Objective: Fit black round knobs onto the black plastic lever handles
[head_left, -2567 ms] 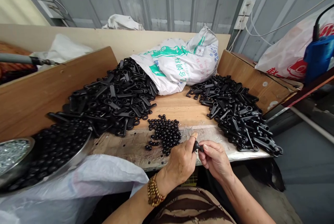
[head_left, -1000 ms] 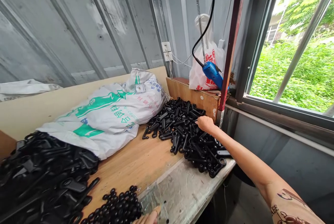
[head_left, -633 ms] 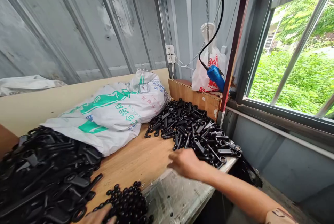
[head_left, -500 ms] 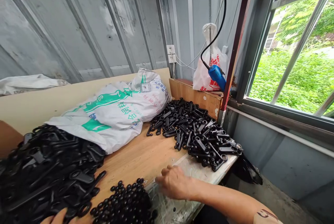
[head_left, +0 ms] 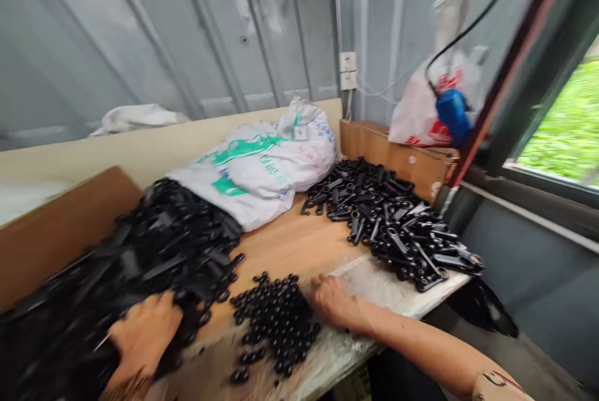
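Note:
My left hand point(head_left: 146, 329) is over the large heap of black lever-shaped parts point(head_left: 182, 251) at the left. Its back faces up and its fingers bend down; motion blurs the tips, so whether they grip a part cannot be made out. My right hand point(head_left: 331, 298) rests at the right edge of a pile of small black balls point(head_left: 276, 314) on the tabletop. The fingers of this hand are curled in, and what they hold, if anything, is hidden. A second heap of black levers with ring-shaped ends point(head_left: 397, 232) lies beyond my right hand.
A white woven sack point(head_left: 262, 170) with green print lies behind the left heap. Brown boards point(head_left: 397, 154) edge the table point(head_left: 285, 232) at the back right. A blue device point(head_left: 453, 115) hangs on a black cable before a white plastic bag point(head_left: 416, 111).
The view has swung left and down, so the scene sits further right. My left hand has come fully into view over the left heap. My right hand remains beside the balls, fingers curled.

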A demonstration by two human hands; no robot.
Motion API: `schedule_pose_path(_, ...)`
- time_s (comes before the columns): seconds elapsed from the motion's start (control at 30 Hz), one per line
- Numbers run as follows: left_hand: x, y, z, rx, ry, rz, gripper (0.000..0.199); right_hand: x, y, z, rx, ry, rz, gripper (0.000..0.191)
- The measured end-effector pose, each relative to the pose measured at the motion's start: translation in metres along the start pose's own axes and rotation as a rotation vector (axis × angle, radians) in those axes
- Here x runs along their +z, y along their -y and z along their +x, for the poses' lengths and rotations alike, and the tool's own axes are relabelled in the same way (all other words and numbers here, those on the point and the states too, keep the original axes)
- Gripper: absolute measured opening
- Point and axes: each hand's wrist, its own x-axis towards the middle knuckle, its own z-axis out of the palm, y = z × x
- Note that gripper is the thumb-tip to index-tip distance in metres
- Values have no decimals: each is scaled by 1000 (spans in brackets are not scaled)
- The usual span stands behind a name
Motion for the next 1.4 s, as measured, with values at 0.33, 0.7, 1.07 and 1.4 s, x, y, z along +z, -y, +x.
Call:
schedule_pose_path(0.33, -33, -33, -9, -530, -134, -606, 21, 0, -20, 10, 119, 82, 183, 24)
schedule_pose_path(0.7, -27, -138, -85, -644, 412, -1427, 41, -6, -13, 64, 123, 142, 197, 26)
schedule_pose_path(1.07, -19, -133, -89, -331, 331, -989, 12, -10, -14, 58, 29, 209, 51, 26)
schedule_pose_path(1.4, -19, -52, -119, -316, 199, -418, 31, -17, -20, 38, -5, 231, 1, 25)
